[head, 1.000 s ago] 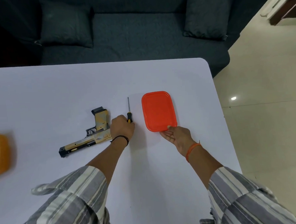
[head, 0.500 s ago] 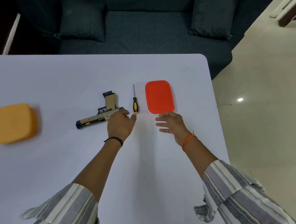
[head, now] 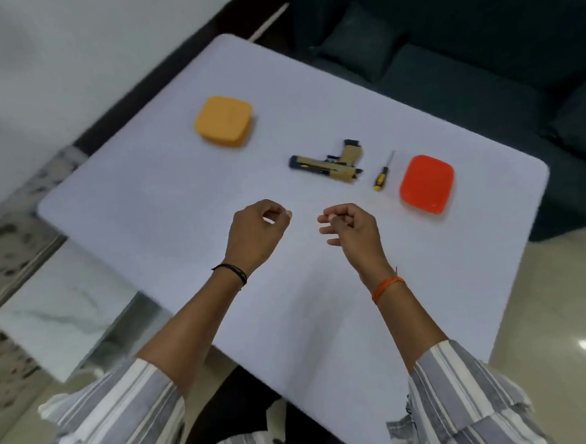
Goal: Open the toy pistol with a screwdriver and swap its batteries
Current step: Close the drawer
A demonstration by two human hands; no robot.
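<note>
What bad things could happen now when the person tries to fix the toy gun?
Maybe these:
1. The screwdriver is thin and round and lies loose on the smooth table, so a bump might roll it away.
2. Both hands, left hand and right hand, hold nothing, so the toy pistol might slide if it is not steadied while it is unscrewed.
3. Tiny screws could get lost unless they go onto the red lid.

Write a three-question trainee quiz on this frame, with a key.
1. True or false: the left hand grips the screwdriver.
2. What lies directly between the toy pistol and the red lid? A) orange container B) screwdriver C) nothing
3. Which hand is nearer the orange container?

Key: 1 false, both it and the right hand hold nothing; 2 B; 3 left.
</note>
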